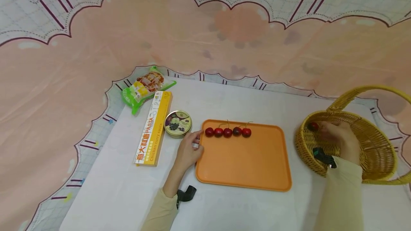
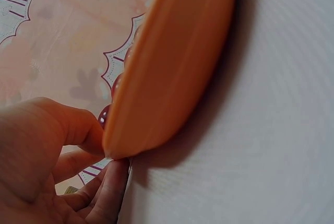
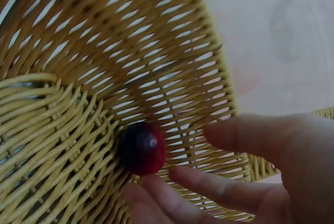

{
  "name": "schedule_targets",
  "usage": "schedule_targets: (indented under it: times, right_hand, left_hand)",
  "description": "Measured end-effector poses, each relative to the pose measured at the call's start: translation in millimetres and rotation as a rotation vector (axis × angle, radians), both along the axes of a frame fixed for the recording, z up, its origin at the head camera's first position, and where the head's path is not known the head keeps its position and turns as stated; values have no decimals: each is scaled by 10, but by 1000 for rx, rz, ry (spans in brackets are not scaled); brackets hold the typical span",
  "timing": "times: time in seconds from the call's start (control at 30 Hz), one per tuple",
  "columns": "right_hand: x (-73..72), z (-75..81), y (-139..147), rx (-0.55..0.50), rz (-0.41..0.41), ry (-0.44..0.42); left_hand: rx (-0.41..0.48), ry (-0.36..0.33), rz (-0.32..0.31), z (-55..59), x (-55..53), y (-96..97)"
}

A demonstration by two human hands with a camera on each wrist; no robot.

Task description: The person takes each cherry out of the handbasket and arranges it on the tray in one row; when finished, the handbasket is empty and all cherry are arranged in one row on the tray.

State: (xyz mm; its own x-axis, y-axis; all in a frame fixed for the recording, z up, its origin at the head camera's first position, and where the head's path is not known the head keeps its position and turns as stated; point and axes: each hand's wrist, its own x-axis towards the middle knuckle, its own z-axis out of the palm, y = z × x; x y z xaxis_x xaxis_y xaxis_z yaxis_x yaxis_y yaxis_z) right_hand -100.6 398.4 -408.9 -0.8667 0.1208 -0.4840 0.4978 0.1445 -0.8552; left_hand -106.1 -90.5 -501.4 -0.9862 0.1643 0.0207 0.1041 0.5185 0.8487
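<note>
An orange tray [image 1: 244, 159] lies on the table with a row of several dark red cherries [image 1: 227, 132] along its far edge. My left hand [image 1: 189, 150] holds the tray's left rim; in the left wrist view its thumb and fingers close about the tray's corner [image 2: 151, 109]. Inside the wicker basket [image 1: 379, 142] at the right, a single cherry [image 3: 144, 148] rests against the woven wall. My right hand [image 3: 250, 166] reaches into the basket beside that cherry, thumb and fingers spread apart, fingertips close by its side. Whether they touch it I cannot tell.
Left of the tray stand a round tin [image 1: 178, 123], a long yellow and white pasta box [image 1: 153, 129] and a green snack bag [image 1: 146, 86]. The basket's tall handle [image 1: 369, 90] arches over its far right side. A patterned cloth [image 1: 192, 38] hangs behind the table.
</note>
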Motion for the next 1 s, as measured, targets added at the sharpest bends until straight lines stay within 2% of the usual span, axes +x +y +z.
schedule_targets:
  times: [0.07, 0.13, 0.3, 0.47, 0.73, 0.93, 1.0]
  right_hand:
    - [-19, -13, 14, 60, 79, -51]
    - [-48, -29, 23, 67, 120, -76]
    - [-121, -40, -2, 129, 160, -121]
    - [-158, -51, -27, 139, 124, -113]
    - [-130, -43, -18, -4, 26, -62]
    - [-81, 19, -107, -151, -48, 19]
    - [-61, 50, -144, -147, -66, 46]
  left_hand:
    - [0, 11, -2, -5, 0, 1]
    - [1, 18, -2, -6, 0, 1]
    - [3, 13, 2, 1, 1, -1]
    - [6, 9, -1, 4, 5, -2]
    - [5, 6, -3, 12, 13, 4]
    - [1, 5, -3, 14, 10, 7]
    - [0, 8, -2, 16, 11, 5]
